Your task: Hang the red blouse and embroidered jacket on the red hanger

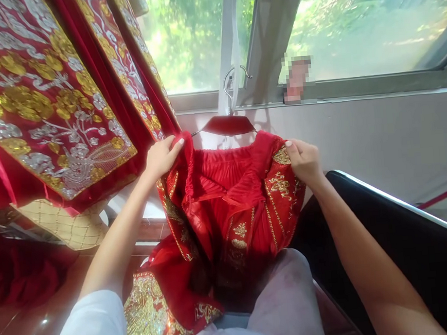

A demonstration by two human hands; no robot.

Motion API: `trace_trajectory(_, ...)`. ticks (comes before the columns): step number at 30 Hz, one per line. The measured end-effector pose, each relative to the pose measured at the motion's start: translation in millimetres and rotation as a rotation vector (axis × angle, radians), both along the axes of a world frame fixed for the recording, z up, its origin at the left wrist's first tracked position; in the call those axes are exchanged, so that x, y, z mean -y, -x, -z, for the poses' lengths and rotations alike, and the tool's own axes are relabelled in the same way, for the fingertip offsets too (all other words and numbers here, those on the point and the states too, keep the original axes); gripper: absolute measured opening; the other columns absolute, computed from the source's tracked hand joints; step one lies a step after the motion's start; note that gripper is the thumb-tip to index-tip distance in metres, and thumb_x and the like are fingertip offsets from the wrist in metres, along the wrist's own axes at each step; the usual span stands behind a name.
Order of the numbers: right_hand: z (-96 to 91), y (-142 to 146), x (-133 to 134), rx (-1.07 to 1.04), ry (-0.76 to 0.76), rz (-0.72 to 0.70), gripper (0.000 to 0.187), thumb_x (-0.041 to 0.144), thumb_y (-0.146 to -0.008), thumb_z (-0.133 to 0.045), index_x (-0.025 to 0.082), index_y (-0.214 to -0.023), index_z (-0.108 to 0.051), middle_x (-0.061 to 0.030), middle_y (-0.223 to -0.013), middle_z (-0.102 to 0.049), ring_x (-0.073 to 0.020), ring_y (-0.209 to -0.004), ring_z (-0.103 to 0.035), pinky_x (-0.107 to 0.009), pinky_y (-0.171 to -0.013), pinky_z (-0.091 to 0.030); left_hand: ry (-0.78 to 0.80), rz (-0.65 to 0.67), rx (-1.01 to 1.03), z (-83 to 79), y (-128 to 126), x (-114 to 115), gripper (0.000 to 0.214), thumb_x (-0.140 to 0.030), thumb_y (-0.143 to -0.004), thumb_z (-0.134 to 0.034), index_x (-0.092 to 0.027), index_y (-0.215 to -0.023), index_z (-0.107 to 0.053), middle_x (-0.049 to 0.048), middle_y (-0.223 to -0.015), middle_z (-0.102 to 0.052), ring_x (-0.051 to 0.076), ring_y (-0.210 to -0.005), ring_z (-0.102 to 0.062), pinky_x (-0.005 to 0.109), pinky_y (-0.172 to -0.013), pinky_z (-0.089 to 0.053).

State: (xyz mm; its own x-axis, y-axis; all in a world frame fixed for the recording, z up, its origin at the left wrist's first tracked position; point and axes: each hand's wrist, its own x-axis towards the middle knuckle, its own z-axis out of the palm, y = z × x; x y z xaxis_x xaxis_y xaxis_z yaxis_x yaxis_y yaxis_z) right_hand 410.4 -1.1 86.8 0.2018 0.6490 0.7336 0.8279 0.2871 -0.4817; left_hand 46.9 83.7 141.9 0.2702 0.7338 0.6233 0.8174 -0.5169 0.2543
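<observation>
- The left hand point(163, 158) is closed, pinching the collar edge of a red gold-embroidered robe point(227, 208).
- The right hand point(304, 162) grips the opposite edge, holding the robe spread open at the centre, its skirt falling toward 6 o'clock.
- A red hanger point(228, 125) sits just above the robe at 12 o'clock.
- Other embroidered robes point(41, 114) hang at 10 o'clock, and a window point(370, 21) lies at 1 o'clock.

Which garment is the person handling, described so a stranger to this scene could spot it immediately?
At the window, a red hanger hangs on a hook. Beneath it, the left hand and right hand grip a pleated red garment with gold-embroidered edges, unlike the gold-and-silver embroidered robes hanging to its left.
</observation>
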Motion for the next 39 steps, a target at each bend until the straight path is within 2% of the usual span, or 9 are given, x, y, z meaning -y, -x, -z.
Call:
trace_trajectory(3, -24.0, -11.8, -6.1, -0.173, 0.302, -0.189, 0.051, 0.059, -0.089, -0.039, 0.022, -0.054, -0.033, -0.0004, -0.053, -0.039, -0.0139, -0.055, -0.036, -0.030, -0.056, -0.031, 0.101, 0.126, 0.099, -5.1, 0.2, -14.8, 0.051, -0.065, -0.086, -0.038, -0.020, -0.065, -0.052, 0.0010, -0.061, -0.055, 0.016, -0.062, -0.051, 0.027, -0.061, -0.034)
trace_trajectory(7, -45.4, -21.7, -16.3, -0.264, 0.527, -0.381, 0.038, 0.049, -0.087, -0.051, 0.020, -0.062, -0.052, -0.0041, -0.064, -0.059, -0.0184, -0.072, -0.051, -0.030, -0.068, -0.042, 0.519, 0.404, 0.299, -17.5, 1.4, -36.6, 0.056, -0.069, -0.082, -0.042, -0.018, -0.062, -0.056, 0.0016, -0.057, -0.056, 0.015, -0.059, -0.052, 0.027, -0.058, -0.041)
trace_trajectory(10, -37.0, -24.6, -10.3, -0.287, 0.401, -0.259, 0.034, 0.047, -0.087, -0.048, 0.020, -0.066, -0.053, -0.0071, -0.071, -0.064, -0.0218, -0.079, -0.056, -0.033, -0.074, -0.045, 0.298, 0.269, 0.371, -12.8, 4.2, -29.1, 0.048, -0.063, -0.080, -0.049, -0.019, -0.063, -0.055, 0.0021, -0.059, -0.056, 0.018, -0.068, -0.056, 0.029, -0.066, -0.046)
trace_trajectory(15, 41.9, 20.0, 58.8, -0.238, -0.366, 0.497, 0.026, 0.046, -0.086, -0.045, 0.025, -0.075, -0.056, -0.0145, -0.084, -0.067, -0.0339, -0.087, -0.062, -0.049, -0.084, -0.046, -0.366, -0.131, 0.351, 71.4, -7.9, 57.3, 0.036, -0.047, -0.086, -0.040, -0.023, -0.060, -0.050, 0.0077, -0.068, -0.060, 0.024, -0.077, -0.058, 0.044, -0.084, -0.044)
trace_trajectory(18, 108.0, 80.4, 99.0, -0.298, -0.102, 0.256, 0.030, 0.050, -0.087, -0.040, 0.030, -0.071, -0.056, -0.0109, -0.070, -0.062, -0.0325, -0.073, -0.062, -0.049, -0.073, -0.050, 0.063, 0.060, 0.158, 151.1, -38.9, 104.5, 0.037, -0.044, -0.088, -0.040, -0.024, -0.058, -0.049, 0.0062, -0.061, -0.059, 0.022, -0.062, -0.057, 0.039, -0.067, -0.047)
trace_trajectory(21, 146.8, 134.1, 102.9, -0.361, 0.160, 0.092, 0.040, 0.055, -0.083, -0.045, 0.026, -0.107, -0.061, -0.0168, -0.094, -0.066, -0.0347, -0.090, -0.062, -0.050, -0.081, -0.050, 0.442, 0.157, 0.320, 204.2, -76.5, 112.5, 0.025, -0.040, -0.090, -0.045, -0.023, -0.087, -0.061, 0.0088, -0.087, -0.070, 0.023, -0.078, -0.066, 0.037, -0.073, -0.052)
trace_trajectory(25, 142.7, 163.7, 68.1, -0.586, 0.074, 0.135, 0.085, 0.057, -0.068, -0.068, 0.011, -0.134, -0.043, -0.0238, -0.121, -0.059, -0.0348, -0.106, -0.059, -0.049, -0.086, -0.050, 0.297, 0.204, 0.598, 213.5, -118.4, 84.2, 0.034, -0.031, -0.079, -0.061, -0.016, -0.109, -0.057, 0.0140, -0.111, -0.066, 0.026, -0.102, -0.062, 0.041, -0.090, -0.049)
trace_trajectory(30, 123.6, 149.6, 38.7, -0.864, -0.068, -0.041, 0.039, 0.045, -0.079, -0.060, 0.013, -0.100, -0.063, -0.0149, -0.099, -0.070, -0.0253, -0.091, -0.066, -0.041, -0.085, -0.050, 0.338, 0.262, 0.924, 213.5, -142.1, 72.3, 0.017, -0.031, -0.081, -0.055, -0.016, -0.074, -0.056, 0.0034, -0.074, -0.061, 0.016, -0.072, -0.057, 0.029, -0.073, -0.047)
trace_trajectory(39, 148.5, 108.0, 49.5, -0.848, 0.066, -0.073, 0.030, 0.041, -0.074, -0.064, 0.015, -0.088, -0.059, -0.0106, -0.086, -0.069, -0.0218, -0.078, -0.065, -0.038, -0.076, -0.053, 0.396, 0.027, 1.033, 288.4, -84.0, 135.9, 0.028, -0.042, -0.089, -0.044, -0.017, -0.077, -0.052, -0.0023, -0.065, -0.048, 0.012, -0.060, -0.044, 0.024, -0.061, -0.040)
